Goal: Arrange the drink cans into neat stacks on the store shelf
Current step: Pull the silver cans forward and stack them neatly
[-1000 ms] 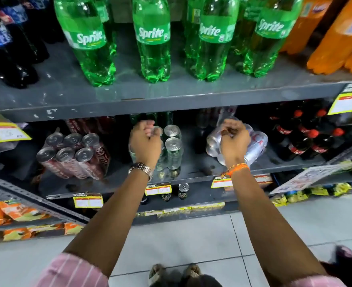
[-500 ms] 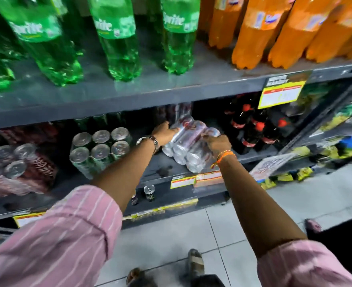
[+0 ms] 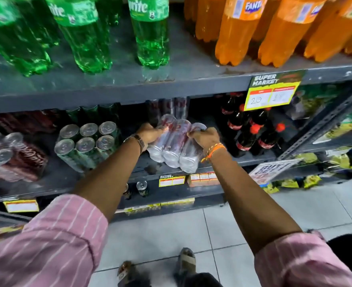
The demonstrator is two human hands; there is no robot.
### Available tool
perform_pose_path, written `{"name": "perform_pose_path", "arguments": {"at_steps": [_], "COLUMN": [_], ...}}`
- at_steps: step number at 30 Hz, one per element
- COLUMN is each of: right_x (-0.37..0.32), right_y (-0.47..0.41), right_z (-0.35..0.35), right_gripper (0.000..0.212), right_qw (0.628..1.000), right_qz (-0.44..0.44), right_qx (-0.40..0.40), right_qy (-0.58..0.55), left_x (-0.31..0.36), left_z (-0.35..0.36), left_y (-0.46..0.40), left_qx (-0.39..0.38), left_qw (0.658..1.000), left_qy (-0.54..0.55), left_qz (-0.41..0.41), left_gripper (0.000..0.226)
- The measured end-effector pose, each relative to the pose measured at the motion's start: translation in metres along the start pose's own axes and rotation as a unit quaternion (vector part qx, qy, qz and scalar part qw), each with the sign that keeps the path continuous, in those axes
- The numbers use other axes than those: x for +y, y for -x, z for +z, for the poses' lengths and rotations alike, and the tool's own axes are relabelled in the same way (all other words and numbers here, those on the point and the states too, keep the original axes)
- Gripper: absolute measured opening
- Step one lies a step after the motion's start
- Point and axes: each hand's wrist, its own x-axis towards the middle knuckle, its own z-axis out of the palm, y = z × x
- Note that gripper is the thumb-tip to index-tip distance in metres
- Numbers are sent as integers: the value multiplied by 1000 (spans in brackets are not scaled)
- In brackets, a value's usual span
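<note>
A shrink-wrapped pack of silver cans [image 3: 172, 150] lies tilted on its side on the grey middle shelf [image 3: 251, 160], can ends facing me. My left hand [image 3: 150, 134] grips its left edge and my right hand [image 3: 205, 138] grips its top right corner. To the left stands a wrapped pack of green cans [image 3: 86, 143], upright, tops showing. Further left is a wrapped pack of dark red cola cans [image 3: 11, 158]. More silver cans [image 3: 169, 107] stand upright behind the held pack.
Small cola bottles with red caps [image 3: 253, 131] stand just right of the pack. Green Sprite bottles [image 3: 82, 36] and orange Fanta bottles [image 3: 239, 32] fill the shelf above. A yellow price tag [image 3: 272, 90] hangs from that shelf. Two loose cans [image 3: 142, 187] sit on the lowest shelf.
My left hand left the green cans and moved right onto the silver pack. Both hands now hold the pack, which has tipped so its can ends face me. The view shifted right.
</note>
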Motion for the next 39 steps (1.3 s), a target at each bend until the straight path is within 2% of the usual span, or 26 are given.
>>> {"name": "perform_pose_path", "arguments": {"at_steps": [4, 6, 7, 10, 14, 16, 19, 23, 27, 29, 31, 32, 35, 37, 39], "right_x": [-10, -18, -21, -22, -4, 13, 38, 47, 41, 38, 38, 39, 42, 42, 40], "right_y": [-5, -4, -3, 0, 6, 9, 12, 15, 14, 16, 20, 24, 39, 49, 53], "right_z": [0, -3, -5, -12, -17, -17, -17, -14, -17, -23, -27, -27, -18, -7, 4], "right_gripper": [29, 31, 35, 59, 67, 68, 53, 73, 74, 75, 79, 79, 61, 53, 51], "right_qw": [999, 996, 994, 977, 959, 959, 960, 963, 958, 958, 963, 965, 960, 960, 962], "right_qz": [-40, -68, -93, -190, -275, -280, -280, -269, -284, -281, -265, -260, -267, -263, -250], "right_qx": [21, 16, 18, 35, 16, 2, -16, 0, 7, 4, 13, 25, 78, 91, 104], "right_qy": [22, 46, 60, 95, 65, 41, 9, -6, 29, 47, 37, 24, -18, -29, -21], "left_x": [1, 3, 3, -3, -27, -43, -63, -70, -57, -44, -30, -24, -9, 1, 12], "left_z": [-11, -14, -15, -13, 0, 11, 25, 34, 28, 20, 10, 6, -5, -8, -7], "left_y": [14, 19, 20, 23, 35, 41, 48, 51, 49, 46, 40, 35, 23, 13, 4], "left_qx": [-5, -2, 4, 31, 78, 95, 116, 137, 114, 85, 55, 53, 104, 113, 78], "left_qw": [995, 993, 993, 992, 986, 982, 976, 972, 984, 988, 978, 975, 977, 974, 979], "left_qy": [90, 103, 102, 83, 38, 20, 14, 14, 10, 83, 191, 211, 186, 193, 177], "left_qz": [34, 53, 61, 93, 144, 161, 183, 189, 133, 96, 64, 50, 18, 32, 58], "left_gripper": [18, 11, 13, 39, 56, 58, 58, 57, 57, 63, 72, 69, 37, 34, 33]}}
